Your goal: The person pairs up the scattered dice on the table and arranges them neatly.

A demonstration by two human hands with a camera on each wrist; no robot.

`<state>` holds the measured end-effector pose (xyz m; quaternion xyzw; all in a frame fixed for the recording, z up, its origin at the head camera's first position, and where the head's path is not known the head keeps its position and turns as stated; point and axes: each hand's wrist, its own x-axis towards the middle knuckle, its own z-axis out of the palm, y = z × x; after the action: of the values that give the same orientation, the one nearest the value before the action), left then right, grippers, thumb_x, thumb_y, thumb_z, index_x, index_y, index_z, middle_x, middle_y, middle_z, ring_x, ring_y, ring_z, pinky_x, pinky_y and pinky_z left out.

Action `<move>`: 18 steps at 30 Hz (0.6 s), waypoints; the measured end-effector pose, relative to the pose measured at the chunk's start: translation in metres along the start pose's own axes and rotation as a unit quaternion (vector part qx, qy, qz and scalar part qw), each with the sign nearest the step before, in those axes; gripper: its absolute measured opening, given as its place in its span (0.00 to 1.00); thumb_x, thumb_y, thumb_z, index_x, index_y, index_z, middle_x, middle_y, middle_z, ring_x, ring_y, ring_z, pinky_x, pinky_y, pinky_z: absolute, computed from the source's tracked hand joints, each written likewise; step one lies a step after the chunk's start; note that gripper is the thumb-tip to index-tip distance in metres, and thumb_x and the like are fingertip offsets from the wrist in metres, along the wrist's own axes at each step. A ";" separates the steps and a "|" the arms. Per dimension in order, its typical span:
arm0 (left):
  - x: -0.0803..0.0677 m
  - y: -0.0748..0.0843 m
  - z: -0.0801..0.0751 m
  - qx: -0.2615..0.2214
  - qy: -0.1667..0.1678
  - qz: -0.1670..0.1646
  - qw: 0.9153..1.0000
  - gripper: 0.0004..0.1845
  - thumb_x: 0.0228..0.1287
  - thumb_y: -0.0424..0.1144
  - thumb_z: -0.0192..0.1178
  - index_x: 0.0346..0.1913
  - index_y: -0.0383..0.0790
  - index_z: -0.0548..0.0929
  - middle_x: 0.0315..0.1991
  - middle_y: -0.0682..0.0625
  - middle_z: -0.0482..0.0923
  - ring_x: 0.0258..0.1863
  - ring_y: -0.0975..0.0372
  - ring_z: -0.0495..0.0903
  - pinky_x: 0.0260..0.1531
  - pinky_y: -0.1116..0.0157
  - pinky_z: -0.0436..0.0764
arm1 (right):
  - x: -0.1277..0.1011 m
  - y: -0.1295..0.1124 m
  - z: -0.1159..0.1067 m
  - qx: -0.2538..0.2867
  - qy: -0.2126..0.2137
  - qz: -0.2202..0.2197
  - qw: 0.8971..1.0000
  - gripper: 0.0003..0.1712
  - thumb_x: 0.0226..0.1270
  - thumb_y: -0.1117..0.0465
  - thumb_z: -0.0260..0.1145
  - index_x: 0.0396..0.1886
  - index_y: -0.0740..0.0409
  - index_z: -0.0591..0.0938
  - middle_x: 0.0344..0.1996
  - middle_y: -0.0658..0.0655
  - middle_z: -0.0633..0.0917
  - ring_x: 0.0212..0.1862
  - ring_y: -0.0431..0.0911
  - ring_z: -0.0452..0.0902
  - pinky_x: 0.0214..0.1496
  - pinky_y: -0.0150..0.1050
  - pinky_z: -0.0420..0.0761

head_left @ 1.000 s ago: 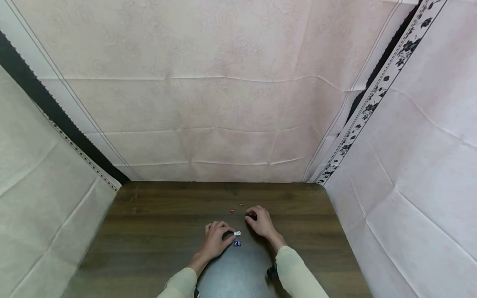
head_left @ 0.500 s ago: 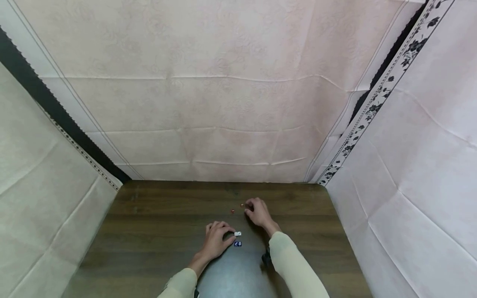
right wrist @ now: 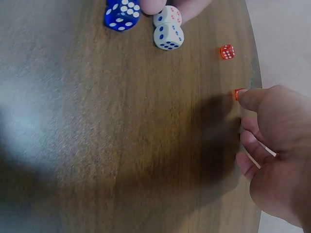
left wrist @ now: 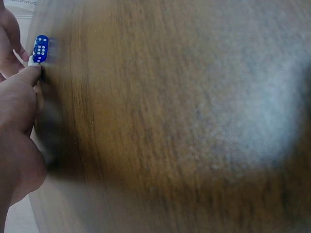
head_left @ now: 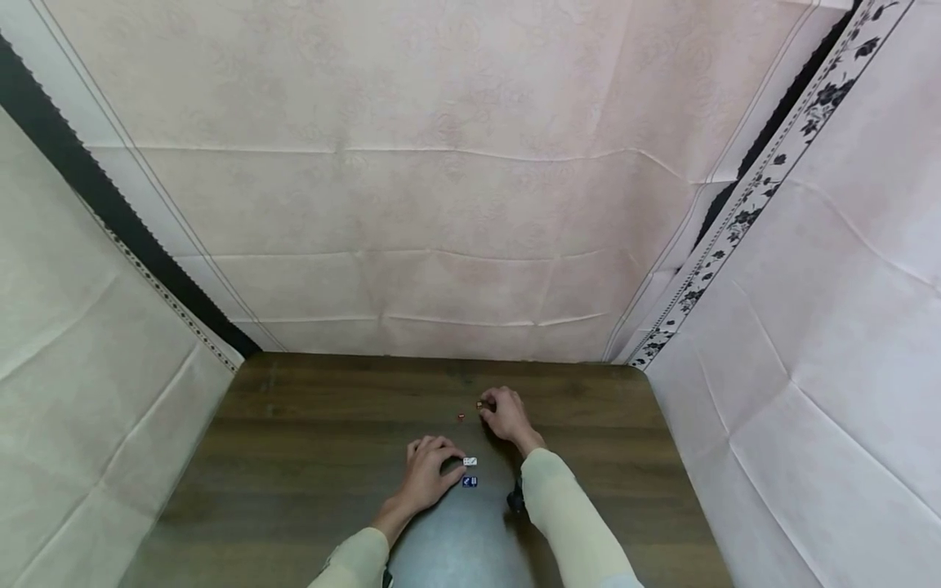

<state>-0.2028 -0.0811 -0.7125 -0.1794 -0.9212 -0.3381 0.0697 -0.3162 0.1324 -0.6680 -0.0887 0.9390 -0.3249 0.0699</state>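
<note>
Left hand (head_left: 425, 469) rests on the table (head_left: 309, 457), fingers loosely curled; its fingertips (right wrist: 154, 5) touch the white dice from above, and whether they pinch one cannot be told. In the left wrist view most of this hand is cut off at the frame edge and the table is blurred. Blue die (right wrist: 122, 12) lies just left of the white dice as the right wrist view shows them. Two white dice, one with pink pips (right wrist: 167, 15) and one with blue pips (right wrist: 168, 36), touch each other; the upper one is partly hidden under the fingers. Red die (right wrist: 227, 51) lies free, right of the white dice. Second red die (right wrist: 238, 93), mostly hidden, sits at the index fingertip of the right hand (right wrist: 277, 145), whose fingers are curled; a grip cannot be confirmed.
</note>
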 end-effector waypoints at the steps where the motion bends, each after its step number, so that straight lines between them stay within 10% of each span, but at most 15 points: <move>1: 0.000 0.000 0.000 0.000 0.000 0.000 1.000 0.09 0.70 0.44 0.81 0.50 0.53 0.96 0.50 0.55 0.89 0.53 0.57 0.82 0.62 0.41 0.69 | 0.001 0.000 0.000 -0.007 0.001 0.000 1.000 0.14 0.82 0.61 0.74 0.62 0.56 0.90 0.58 0.60 0.88 0.65 0.58 0.82 0.72 0.60 0.81; 18: -0.002 -0.004 0.003 0.004 0.006 0.010 1.000 0.09 0.71 0.45 0.81 0.50 0.54 0.96 0.51 0.55 0.89 0.53 0.57 0.82 0.63 0.41 0.70 | 0.002 -0.002 0.013 -0.051 0.046 -0.011 0.998 0.04 0.80 0.60 0.76 0.49 0.52 0.93 0.52 0.57 0.88 0.55 0.55 0.81 0.69 0.59 0.80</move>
<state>-0.2021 -0.0826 -0.7182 -0.1866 -0.9202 -0.3349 0.0792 -0.3157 0.1224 -0.6767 -0.0874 0.9557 -0.2806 0.0189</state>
